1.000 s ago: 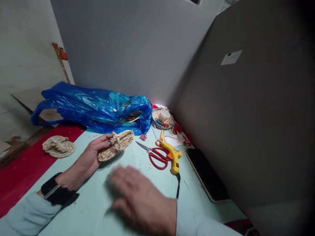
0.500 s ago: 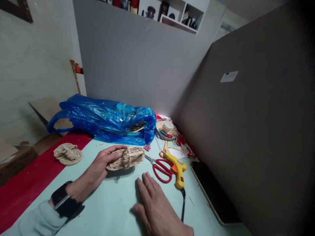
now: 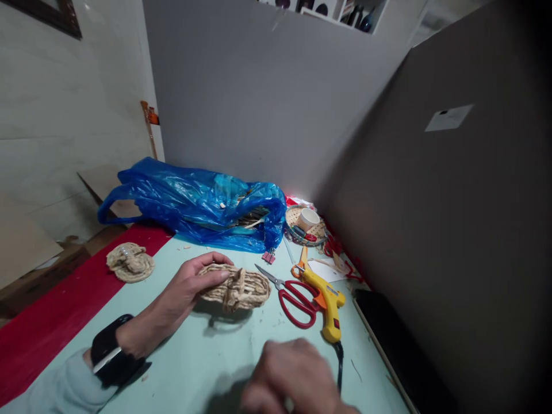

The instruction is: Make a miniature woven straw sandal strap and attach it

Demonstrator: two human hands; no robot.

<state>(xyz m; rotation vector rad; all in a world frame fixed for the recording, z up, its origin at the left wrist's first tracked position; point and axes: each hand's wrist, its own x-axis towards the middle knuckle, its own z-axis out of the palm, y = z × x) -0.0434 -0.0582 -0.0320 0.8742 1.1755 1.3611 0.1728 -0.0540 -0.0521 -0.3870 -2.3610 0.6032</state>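
My left hand [image 3: 196,284] grips a small woven straw sandal [image 3: 254,289] by one end, thumb on top, and holds it tilted just over the pale green table. A twisted cord band crosses the sandal's middle. Nearer to me, my right hand [image 3: 293,374] is lifted and curled, slightly blurred; anything inside its fingers is hidden. A second woven straw piece [image 3: 130,262], coiled and round-edged, lies at the left on the red strip. Red-handled scissors [image 3: 297,299] lie right of the held sandal with blades pointing toward the far left, against a yellow glue gun [image 3: 332,313].
A blue plastic bag [image 3: 194,201] full of material lies at the back. Beside it is a round woven basket [image 3: 293,221] with a tape roll [image 3: 309,219]. A pink binder clip [image 3: 268,256] sits before the bag. A dark tablet-like slab [image 3: 397,345] rests along the right partition [image 3: 452,218].
My right hand has gone from lying flat with fingers stretched to lifted and curled. My left hand has turned the sandal so more of its upper side shows. The camera view has shifted.
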